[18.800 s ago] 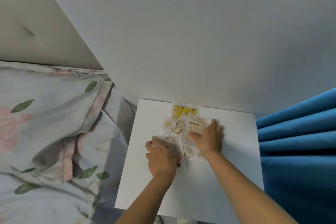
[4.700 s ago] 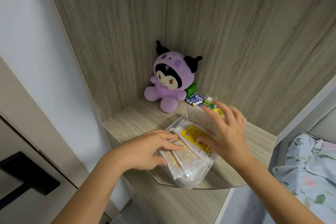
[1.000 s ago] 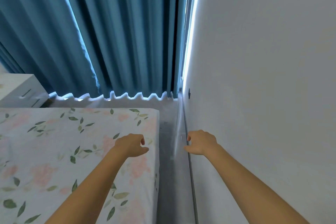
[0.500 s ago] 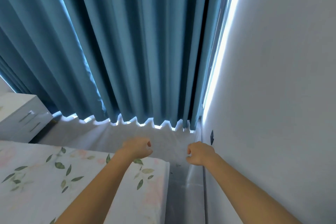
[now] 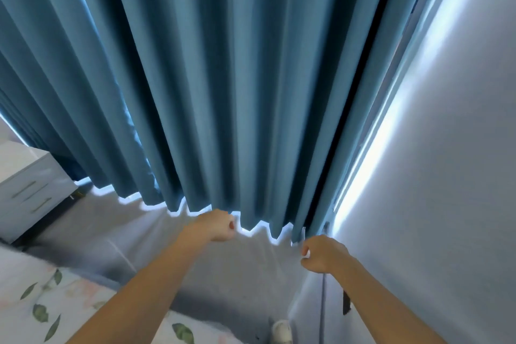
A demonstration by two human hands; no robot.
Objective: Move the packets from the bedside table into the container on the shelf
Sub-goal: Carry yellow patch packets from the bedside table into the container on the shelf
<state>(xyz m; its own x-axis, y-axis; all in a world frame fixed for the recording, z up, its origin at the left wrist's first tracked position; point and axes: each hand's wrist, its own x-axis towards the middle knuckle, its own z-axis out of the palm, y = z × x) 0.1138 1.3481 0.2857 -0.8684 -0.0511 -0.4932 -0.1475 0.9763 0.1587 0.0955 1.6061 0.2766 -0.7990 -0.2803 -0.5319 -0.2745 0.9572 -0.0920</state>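
Note:
No packets, container or shelf are in view. A white bedside table with drawer handles stands at the far left, only partly in frame, and its top shows nothing I can make out. My left hand is held out in front of me with its fingers curled shut and nothing in it. My right hand is likewise a loose fist and holds nothing. Both hands hover above the grey floor, just short of the curtain's hem.
A long blue curtain fills most of the view ahead. A white wall runs along the right, with bright light at the curtain's edge. The bed's floral sheet lies at the lower left. A shoe tip shows on the grey floor.
My view has moved forward along the gap between bed and wall, toward the curtain. The bed has slid down and left in the frame. Both hands stay curled and without any load.

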